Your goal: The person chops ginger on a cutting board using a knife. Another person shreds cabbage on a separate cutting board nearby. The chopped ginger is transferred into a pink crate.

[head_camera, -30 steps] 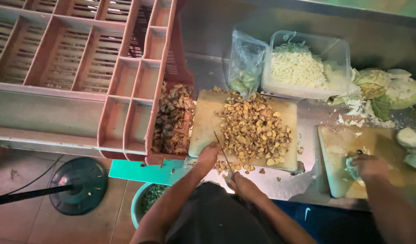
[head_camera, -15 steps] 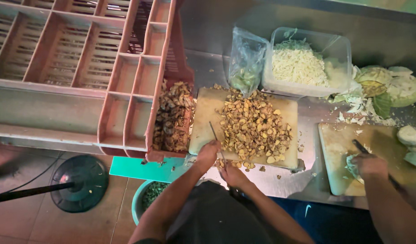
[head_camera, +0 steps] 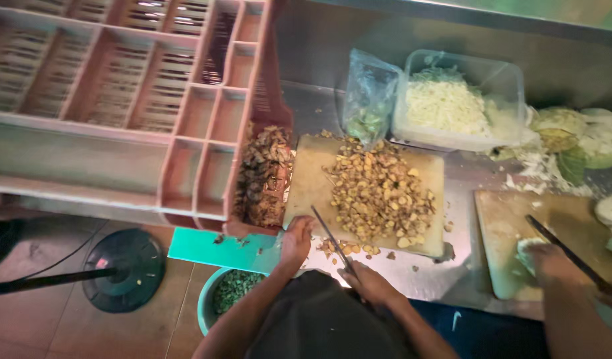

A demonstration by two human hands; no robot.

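The left hand (head_camera: 297, 240) rests at the near edge of a pale cutting board (head_camera: 306, 183), fingers curled loosely on the rim and holding nothing that I can make out, while the right hand (head_camera: 371, 284) is closed around the handle of a knife (head_camera: 331, 239) whose thin blade angles up and to the left toward the board. On the board lies a broad heap of chopped brownish-yellow pieces (head_camera: 380, 193), with a few strays fallen off the near edge onto the steel counter (head_camera: 412, 276). Judging by this, the chopping itself looks largely finished and the hands are at the gathering stage; the next move would call for the blade to be laid flat or angled against the heap so that the pieces are swept together rather than scattered, with the left hand steadying the board. Just left of the board, a pink plastic crate (head_camera: 206, 133) stands tipped on its side, and a darker pile of trimmings (head_camera: 263, 176) sits in its open mouth. Behind the board, a clear plastic bag (head_camera: 369, 100) holds something green, and beside it a clear plastic tub (head_camera: 505, 86) is filled with shredded pale cabbage. Under the counter edge, a teal bucket (head_camera: 209, 309) holds green scraps. To the right, another person's hand (head_camera: 552, 262) works with a second knife (head_camera: 565, 252) over a separate board (head_camera: 505, 226), with cabbage leaves (head_camera: 572, 133) piled beyond.
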